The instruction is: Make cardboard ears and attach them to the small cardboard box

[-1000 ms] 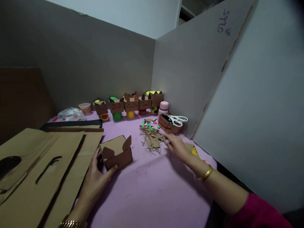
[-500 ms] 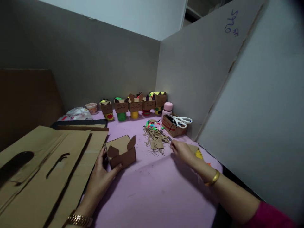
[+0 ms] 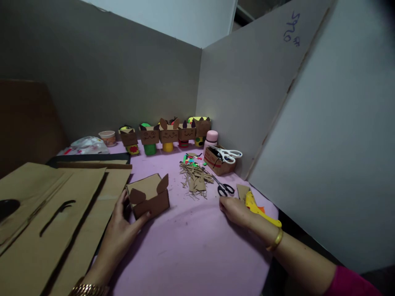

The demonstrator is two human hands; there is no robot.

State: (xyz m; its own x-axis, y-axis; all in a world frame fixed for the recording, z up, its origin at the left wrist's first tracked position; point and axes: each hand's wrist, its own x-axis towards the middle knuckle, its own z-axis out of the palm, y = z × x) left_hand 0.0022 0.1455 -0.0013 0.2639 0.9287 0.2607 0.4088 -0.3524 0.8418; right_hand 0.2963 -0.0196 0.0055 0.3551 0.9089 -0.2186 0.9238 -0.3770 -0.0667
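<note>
Box (image 3: 153, 204) left of scissors (image 3: 224, 188); likely light, stiff-walled, crushable. Left hand (image 3: 122, 226) wrapped round left end, thumb on near wall. Ears (image 3: 162, 184) probably bend; hold walls. Right hand (image 3: 235, 209) curled near scissors; contents, if any, cannot tell.

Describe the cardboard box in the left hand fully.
The cardboard box looks tan above and darker brown in front, with two dark, pointed ears rising from its front upper edge. No drawing shows on the front. It appears to rest angled on the purple table, left of the cardboard scraps. The left hand grips it, thumb on the front, fingers around the left side.
</note>
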